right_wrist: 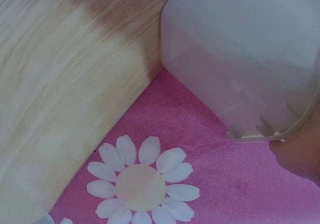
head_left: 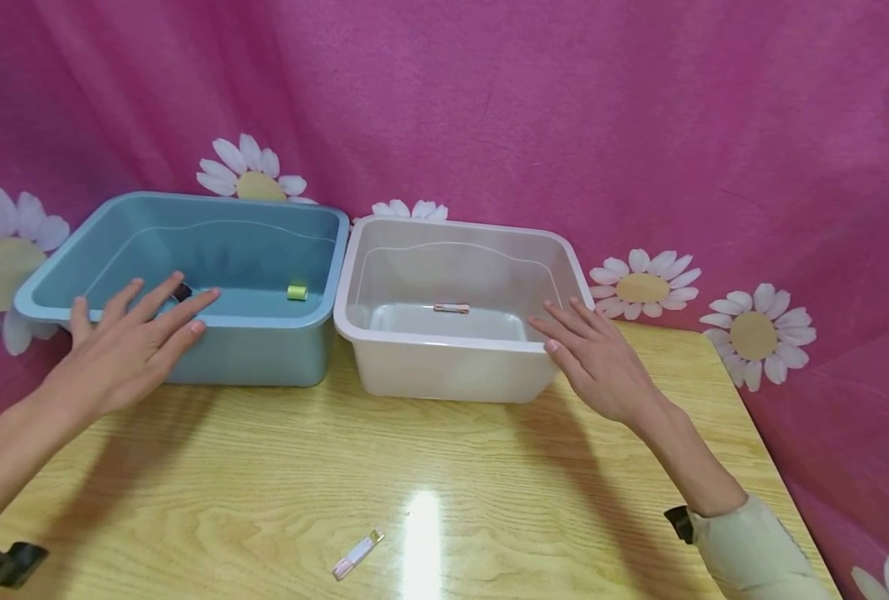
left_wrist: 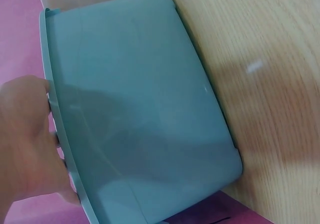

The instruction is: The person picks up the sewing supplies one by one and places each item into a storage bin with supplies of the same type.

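Observation:
My left hand is spread with straight fingers over the front rim of the blue tub. Inside that tub lie a yellow-green thread spool and a small dark item, partly hidden behind my fingers. Over the front right corner of the pale grey tub, my right hand extends its fingers, holding nothing. A small pinkish bundle with a light band rests on that tub's floor. The left wrist view has the hand beside the blue rim; whether it touches is unclear.
Both tubs stand side by side at the back of the wooden table, against a pink curtain with daisies. Near the front lies a thin pink-and-white bundle. The table's right edge slants down past my right arm.

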A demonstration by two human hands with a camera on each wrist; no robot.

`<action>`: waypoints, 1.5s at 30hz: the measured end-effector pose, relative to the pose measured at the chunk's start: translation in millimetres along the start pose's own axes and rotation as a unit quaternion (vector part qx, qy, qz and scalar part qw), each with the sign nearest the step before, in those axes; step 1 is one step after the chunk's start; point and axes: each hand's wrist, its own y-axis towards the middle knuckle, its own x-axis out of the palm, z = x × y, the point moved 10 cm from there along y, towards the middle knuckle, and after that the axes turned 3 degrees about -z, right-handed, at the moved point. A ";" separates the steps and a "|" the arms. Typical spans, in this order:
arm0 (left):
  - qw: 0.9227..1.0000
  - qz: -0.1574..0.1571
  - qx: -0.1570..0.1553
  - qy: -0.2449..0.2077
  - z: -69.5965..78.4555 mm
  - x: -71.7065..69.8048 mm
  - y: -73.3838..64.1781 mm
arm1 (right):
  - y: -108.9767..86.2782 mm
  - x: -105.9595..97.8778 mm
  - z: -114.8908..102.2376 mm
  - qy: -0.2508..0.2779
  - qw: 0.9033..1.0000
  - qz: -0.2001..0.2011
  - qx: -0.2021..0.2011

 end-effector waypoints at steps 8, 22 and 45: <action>1.000 0.009 -0.001 -0.003 2.2 1.5 0.8 | -2.8 -2.1 2.4 0.015 0.999 0.026 0.010; 1.000 0.022 -0.001 -0.006 0.2 -1.1 -1.2 | 0.0 -2.9 2.5 0.033 0.999 0.024 0.012; 1.000 0.018 0.001 -0.008 0.0 -0.3 0.1 | -5.8 -29.9 -70.6 0.112 0.958 0.209 -0.160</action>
